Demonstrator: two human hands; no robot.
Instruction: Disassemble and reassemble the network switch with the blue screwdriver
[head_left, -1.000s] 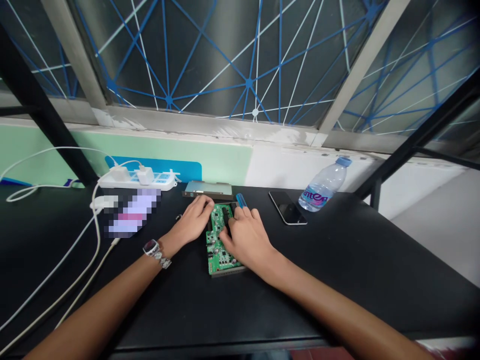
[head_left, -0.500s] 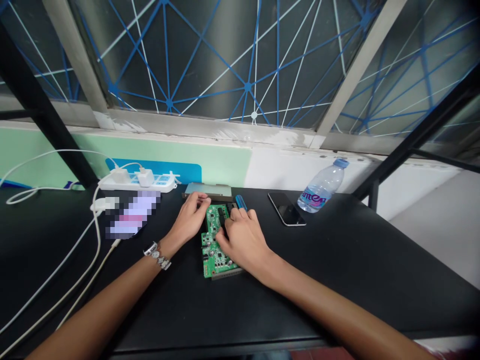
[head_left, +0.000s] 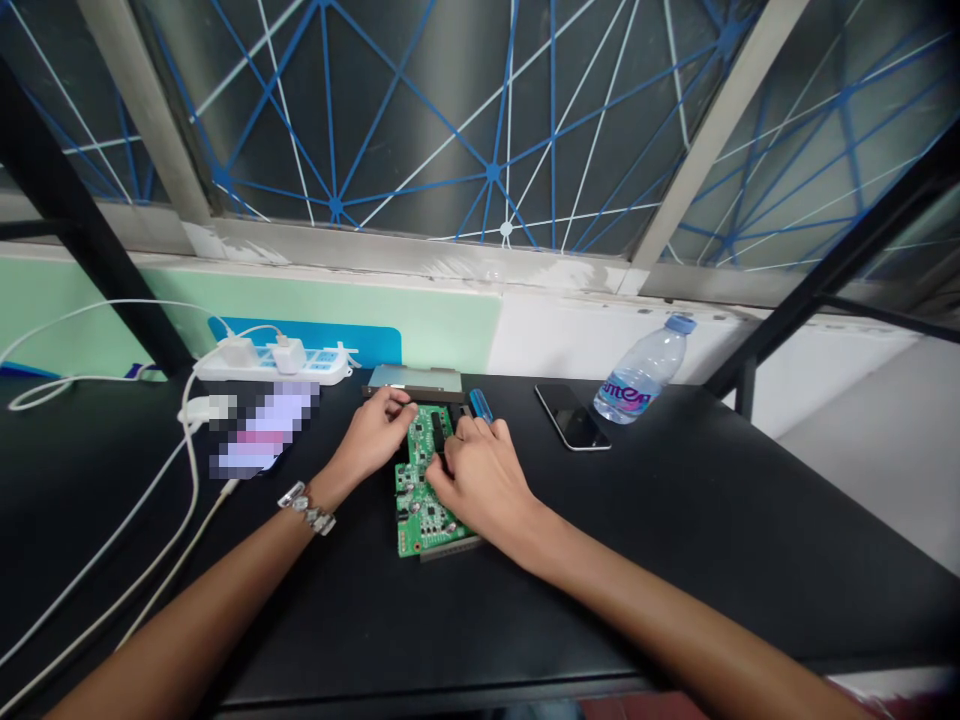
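Observation:
A green circuit board (head_left: 433, 521) with black parts and a grey metal strip along its near edge lies on the black table. At its far left corner is my left hand (head_left: 377, 430), with bent fingers and the thumb against the board's edge. My right hand (head_left: 484, 470) curls over the board's right side, and its fingertips are partly hidden behind the knuckles. Just beyond the board rests a flat metal panel (head_left: 416, 380). A blue cylindrical thing (head_left: 481, 405), perhaps a tool handle, lies past my right knuckles.
On the right are a dark-screened phone (head_left: 574, 418) and a water bottle (head_left: 645, 370). A lit phone (head_left: 262, 430), white cables (head_left: 196, 470) and a power strip (head_left: 315, 362) occupy the left. Behind the table (head_left: 675, 560) runs a wall below windows.
The circuit board has turned slightly, its near end shifting a little left. More of its surface shows between my hands, which stay nearly in place.

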